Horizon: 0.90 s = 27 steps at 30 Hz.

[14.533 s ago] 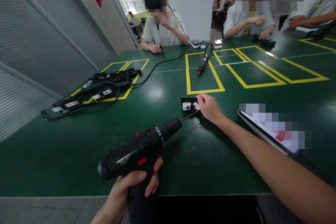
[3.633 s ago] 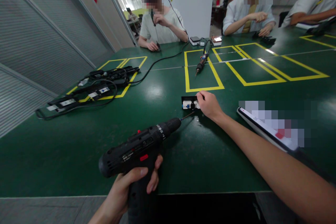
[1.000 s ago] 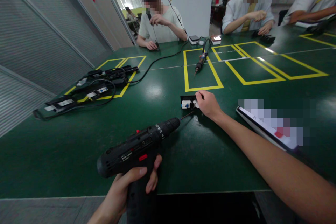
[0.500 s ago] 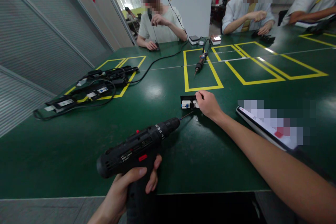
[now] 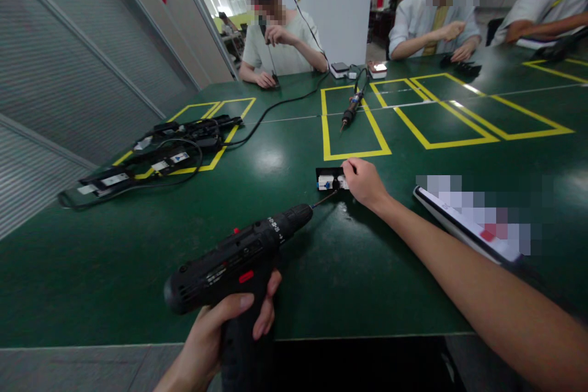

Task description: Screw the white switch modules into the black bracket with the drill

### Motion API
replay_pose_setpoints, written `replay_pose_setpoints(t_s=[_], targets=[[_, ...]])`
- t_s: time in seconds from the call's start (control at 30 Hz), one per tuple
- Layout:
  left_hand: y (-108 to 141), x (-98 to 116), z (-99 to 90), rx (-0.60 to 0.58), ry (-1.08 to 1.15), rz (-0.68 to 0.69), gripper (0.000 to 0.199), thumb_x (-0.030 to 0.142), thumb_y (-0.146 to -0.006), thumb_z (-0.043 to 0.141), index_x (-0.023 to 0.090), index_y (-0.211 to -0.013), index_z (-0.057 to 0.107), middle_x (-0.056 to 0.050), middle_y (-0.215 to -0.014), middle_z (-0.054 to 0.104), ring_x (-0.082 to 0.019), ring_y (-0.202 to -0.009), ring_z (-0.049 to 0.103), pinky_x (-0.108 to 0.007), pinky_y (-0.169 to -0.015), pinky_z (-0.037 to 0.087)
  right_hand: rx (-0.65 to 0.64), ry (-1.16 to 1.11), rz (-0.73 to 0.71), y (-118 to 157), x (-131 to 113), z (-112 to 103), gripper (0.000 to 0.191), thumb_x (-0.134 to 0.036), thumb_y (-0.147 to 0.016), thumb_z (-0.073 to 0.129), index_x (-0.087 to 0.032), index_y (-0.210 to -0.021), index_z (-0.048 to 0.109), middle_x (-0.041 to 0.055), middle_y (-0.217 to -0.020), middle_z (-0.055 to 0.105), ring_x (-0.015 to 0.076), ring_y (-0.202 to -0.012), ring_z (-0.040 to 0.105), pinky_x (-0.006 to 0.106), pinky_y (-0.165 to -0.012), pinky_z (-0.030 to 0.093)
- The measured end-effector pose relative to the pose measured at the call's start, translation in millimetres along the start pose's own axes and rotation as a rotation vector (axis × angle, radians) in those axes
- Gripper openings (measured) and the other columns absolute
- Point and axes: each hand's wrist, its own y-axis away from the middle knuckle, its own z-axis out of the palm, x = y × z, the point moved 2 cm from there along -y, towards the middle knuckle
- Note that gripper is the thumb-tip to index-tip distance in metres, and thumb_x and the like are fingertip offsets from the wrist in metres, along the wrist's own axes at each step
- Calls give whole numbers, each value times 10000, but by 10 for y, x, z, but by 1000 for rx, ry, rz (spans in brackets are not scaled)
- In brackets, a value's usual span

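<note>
A black cordless drill (image 5: 239, 257) is gripped by its handle in my left hand (image 5: 229, 318). Its long thin bit points up and right, with the tip at the lower edge of a small black-and-white part (image 5: 327, 182) that has a blue detail. Whether the tip touches the part cannot be made out. My right hand (image 5: 365, 182) is closed on the right end of this part and holds it at the green table (image 5: 285, 165); the fingertips are partly hidden behind the hand.
Black devices with cables (image 5: 184, 141) lie at the left. Beyond the part, an electric screwdriver (image 5: 351, 111) rests in a yellow taped frame. A phone-like device (image 5: 468, 220) lies beside my right forearm. People sit across the table.
The drill in my left hand has shifted slightly left, and its bit tip sits a little higher, nearer the part. My right hand and the part have hardly moved.
</note>
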Motion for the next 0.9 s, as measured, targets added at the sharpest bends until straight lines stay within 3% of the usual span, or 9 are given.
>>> replay_pose_setpoints(t_s=[0.9], targets=[[2, -13, -4, 2, 24, 7, 232, 270, -782, 441, 95, -888, 549, -43, -523, 525, -144, -471, 441, -289, -522, 365, 3, -10, -9, 5, 16, 5, 299, -260, -887, 343, -188, -618, 451, 16, -624, 519, 135, -579, 447, 265, -557, 276]])
